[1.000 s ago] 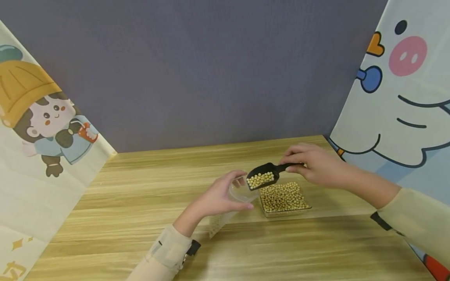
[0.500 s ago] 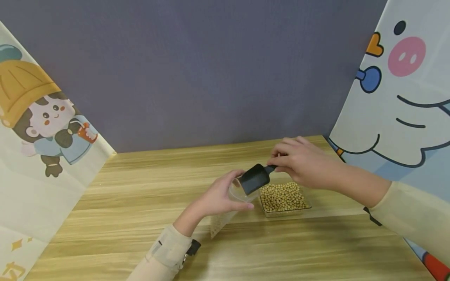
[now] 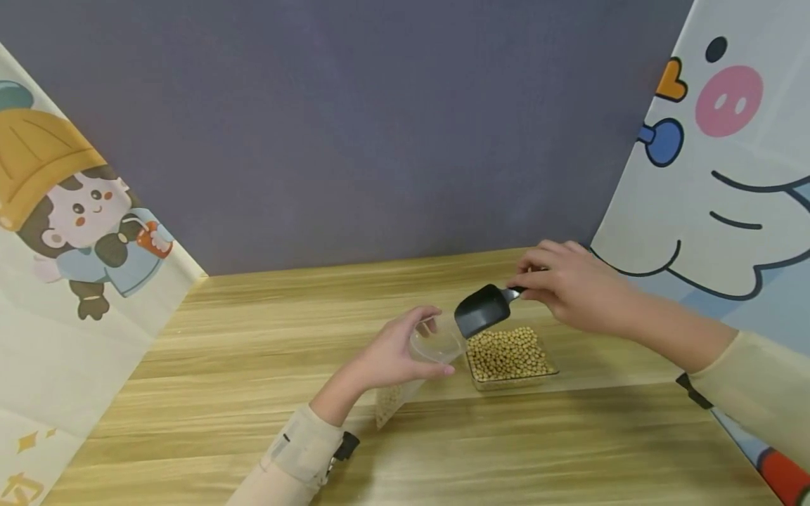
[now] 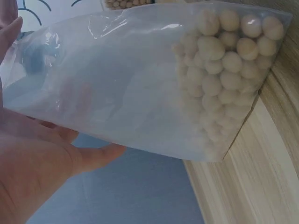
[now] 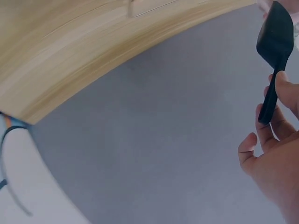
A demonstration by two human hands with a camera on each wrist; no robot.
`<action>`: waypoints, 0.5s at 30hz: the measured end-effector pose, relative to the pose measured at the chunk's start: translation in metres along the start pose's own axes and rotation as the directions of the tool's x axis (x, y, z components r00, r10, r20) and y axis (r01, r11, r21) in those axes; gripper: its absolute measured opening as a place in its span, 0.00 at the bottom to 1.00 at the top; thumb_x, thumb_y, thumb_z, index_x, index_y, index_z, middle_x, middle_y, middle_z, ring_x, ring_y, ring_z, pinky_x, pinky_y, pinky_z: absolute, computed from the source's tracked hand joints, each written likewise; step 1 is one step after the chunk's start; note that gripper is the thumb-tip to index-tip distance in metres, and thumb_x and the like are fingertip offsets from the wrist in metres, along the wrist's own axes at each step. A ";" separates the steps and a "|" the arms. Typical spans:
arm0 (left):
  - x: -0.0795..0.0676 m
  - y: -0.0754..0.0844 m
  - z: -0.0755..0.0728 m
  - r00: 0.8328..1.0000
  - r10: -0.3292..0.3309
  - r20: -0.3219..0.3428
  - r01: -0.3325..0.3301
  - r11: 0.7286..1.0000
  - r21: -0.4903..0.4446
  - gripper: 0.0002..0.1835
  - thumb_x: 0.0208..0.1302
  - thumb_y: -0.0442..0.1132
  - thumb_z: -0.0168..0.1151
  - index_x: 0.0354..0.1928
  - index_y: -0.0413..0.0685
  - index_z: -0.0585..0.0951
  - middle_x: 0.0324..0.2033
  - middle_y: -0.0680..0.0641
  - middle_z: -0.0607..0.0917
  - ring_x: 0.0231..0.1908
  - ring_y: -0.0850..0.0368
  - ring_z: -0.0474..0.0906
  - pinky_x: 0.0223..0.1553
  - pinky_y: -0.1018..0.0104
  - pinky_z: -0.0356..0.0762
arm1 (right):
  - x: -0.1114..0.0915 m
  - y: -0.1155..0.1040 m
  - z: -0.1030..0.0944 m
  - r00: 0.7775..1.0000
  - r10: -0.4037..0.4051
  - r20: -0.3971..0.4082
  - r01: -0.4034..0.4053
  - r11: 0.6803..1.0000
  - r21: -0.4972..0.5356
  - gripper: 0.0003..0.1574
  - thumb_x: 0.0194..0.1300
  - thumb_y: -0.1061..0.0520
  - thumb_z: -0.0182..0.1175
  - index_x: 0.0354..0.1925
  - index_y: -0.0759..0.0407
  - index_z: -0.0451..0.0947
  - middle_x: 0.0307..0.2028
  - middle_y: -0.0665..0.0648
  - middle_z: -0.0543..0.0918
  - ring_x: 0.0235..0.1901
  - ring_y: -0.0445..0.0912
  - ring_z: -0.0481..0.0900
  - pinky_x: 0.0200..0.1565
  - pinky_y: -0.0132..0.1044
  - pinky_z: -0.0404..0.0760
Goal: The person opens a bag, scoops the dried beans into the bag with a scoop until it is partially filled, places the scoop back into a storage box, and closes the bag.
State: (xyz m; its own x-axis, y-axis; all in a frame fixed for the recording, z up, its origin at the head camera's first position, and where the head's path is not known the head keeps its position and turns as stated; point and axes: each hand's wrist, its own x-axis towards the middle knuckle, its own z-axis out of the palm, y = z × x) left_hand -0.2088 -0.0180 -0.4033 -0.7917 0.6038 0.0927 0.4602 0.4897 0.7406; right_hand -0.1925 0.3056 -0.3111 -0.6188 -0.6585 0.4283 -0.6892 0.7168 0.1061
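My left hand [image 3: 395,355] grips a clear plastic bag [image 4: 121,79] near its top, fingers and thumb curled about the round mouth. Soybeans [image 4: 229,70] fill the bag's lower end, which hangs down toward the table. By its handle, my right hand [image 3: 572,284] pinches a black scoop [image 3: 484,310]. No beans show in the scoop, which is just right of the bag's mouth and above a clear square container [image 3: 515,384] heaped with soybeans [image 3: 509,353]. In the right wrist view the scoop [image 5: 276,35] appears from behind, with the thumb [image 5: 287,91] along its handle.
The wood-grain table [image 3: 253,393] meets a grey back wall [image 3: 380,140]. Side panels with cartoon prints stand at the left [image 3: 63,337] and the right [image 3: 728,211].
The right hand tipped the loaded scoop over at the bag's mouth, then drew it back to the right, now without visible beans. The left hand stayed nearly in place.
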 end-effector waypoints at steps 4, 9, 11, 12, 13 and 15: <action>-0.001 -0.002 0.000 1.000 -0.002 -0.007 0.002 1.000 0.010 0.52 0.55 0.54 0.83 0.78 0.48 0.67 0.60 0.48 0.82 0.61 0.52 0.78 0.65 0.51 0.79 | -0.018 0.019 0.003 1.000 0.011 0.003 -0.010 0.997 -0.081 0.17 0.60 0.62 0.76 0.48 0.50 0.92 0.45 0.52 0.86 0.45 0.50 0.79 0.39 0.45 0.72; -0.002 -0.002 -0.001 1.000 -0.012 -0.005 0.013 1.000 0.016 0.52 0.55 0.55 0.82 0.79 0.48 0.67 0.60 0.48 0.82 0.61 0.52 0.77 0.65 0.51 0.79 | -0.040 0.036 0.005 0.994 0.030 0.110 -0.005 0.976 -0.219 0.21 0.58 0.69 0.74 0.48 0.52 0.91 0.46 0.54 0.84 0.48 0.53 0.79 0.40 0.54 0.78; -0.002 -0.002 -0.002 1.000 -0.020 -0.005 0.020 1.000 0.015 0.52 0.55 0.55 0.82 0.79 0.48 0.67 0.60 0.48 0.81 0.61 0.52 0.77 0.65 0.51 0.79 | -0.046 0.038 0.006 0.989 0.036 0.145 0.001 0.968 -0.249 0.24 0.56 0.72 0.73 0.48 0.52 0.90 0.47 0.54 0.84 0.49 0.54 0.78 0.42 0.56 0.79; -0.002 -0.002 -0.002 1.000 -0.022 -0.005 0.022 1.000 0.013 0.53 0.55 0.55 0.82 0.79 0.48 0.67 0.60 0.48 0.81 0.61 0.52 0.77 0.65 0.51 0.79 | -0.049 0.039 0.007 0.987 0.038 0.156 0.003 0.966 -0.258 0.25 0.55 0.72 0.73 0.48 0.52 0.90 0.47 0.55 0.84 0.49 0.54 0.78 0.42 0.56 0.79; -0.002 -0.002 -0.002 1.000 -0.024 -0.005 0.024 1.000 0.013 0.53 0.55 0.55 0.82 0.79 0.48 0.67 0.60 0.48 0.81 0.61 0.52 0.77 0.64 0.51 0.79 | -0.051 0.039 0.008 0.985 0.042 0.165 0.004 0.964 -0.265 0.26 0.54 0.73 0.73 0.48 0.52 0.90 0.48 0.55 0.83 0.50 0.54 0.77 0.43 0.56 0.79; -0.003 -0.002 -0.001 1.000 -0.025 -0.006 0.025 1.000 0.011 0.53 0.55 0.55 0.82 0.79 0.49 0.67 0.60 0.48 0.82 0.61 0.52 0.77 0.64 0.51 0.79 | -0.054 0.039 0.010 0.984 0.040 0.171 0.008 0.962 -0.274 0.27 0.51 0.73 0.74 0.48 0.52 0.90 0.48 0.55 0.82 0.51 0.54 0.76 0.45 0.57 0.78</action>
State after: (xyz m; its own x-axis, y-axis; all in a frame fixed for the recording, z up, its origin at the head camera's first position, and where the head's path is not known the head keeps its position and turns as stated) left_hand -0.2078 -0.0211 -0.4040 -0.8055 0.5874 0.0779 0.4444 0.5120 0.7351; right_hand -0.1897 0.3673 -0.3386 -0.7016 -0.6585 0.2724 -0.5644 0.7469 0.3516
